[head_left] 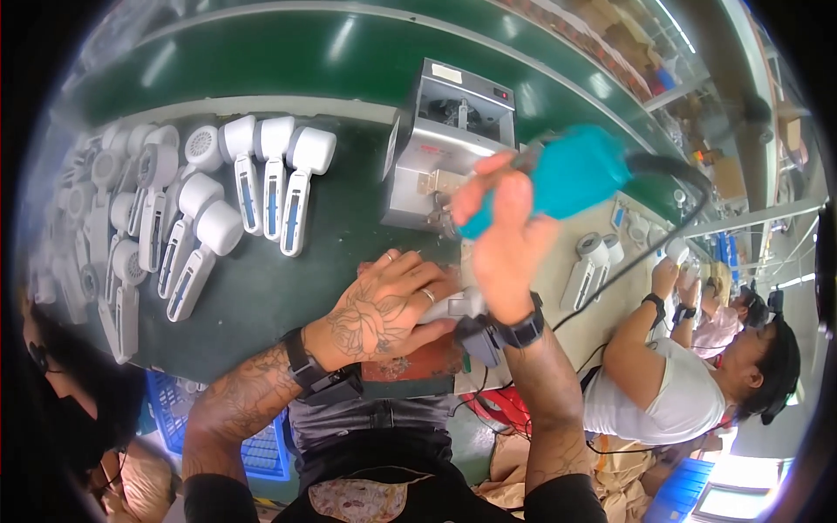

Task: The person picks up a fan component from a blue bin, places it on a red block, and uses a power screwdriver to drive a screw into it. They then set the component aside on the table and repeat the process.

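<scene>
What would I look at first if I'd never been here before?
Probably the bright teal tool, blurred in the right hand, right of centre. Then the crowd of white round-headed gadgets on the table's left side. Near the middle, the tattooed left hand holds a white piece.

A blue lattice-sided plastic crate (pixel 266 458) is located below the dark-green table (pixel 353 205); crumpled brown paper (pixel 615 479) lies lower right.
</scene>
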A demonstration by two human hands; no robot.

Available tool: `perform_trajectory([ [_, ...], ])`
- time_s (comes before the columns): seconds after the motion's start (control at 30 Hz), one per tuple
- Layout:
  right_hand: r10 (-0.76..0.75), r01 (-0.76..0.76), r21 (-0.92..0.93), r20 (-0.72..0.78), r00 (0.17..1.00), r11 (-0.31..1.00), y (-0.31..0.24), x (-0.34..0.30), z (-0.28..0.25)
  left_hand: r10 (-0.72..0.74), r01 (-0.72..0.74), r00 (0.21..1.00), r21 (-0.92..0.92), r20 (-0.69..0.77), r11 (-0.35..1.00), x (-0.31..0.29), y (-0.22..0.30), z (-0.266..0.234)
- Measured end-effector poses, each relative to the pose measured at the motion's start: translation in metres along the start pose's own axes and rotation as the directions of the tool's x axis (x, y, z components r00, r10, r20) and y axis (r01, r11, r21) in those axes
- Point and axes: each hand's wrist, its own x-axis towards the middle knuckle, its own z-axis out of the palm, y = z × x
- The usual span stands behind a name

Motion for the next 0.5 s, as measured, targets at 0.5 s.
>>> perform_trajectory([
  [0.5,0.089,-0.087,0.035,-0.076,0.993,0.996,-0.025,-0.053,-0.035,0.007,-0.006,0.999,-0.037,0.049,0.999,0.008,0.007,-0.012],
])
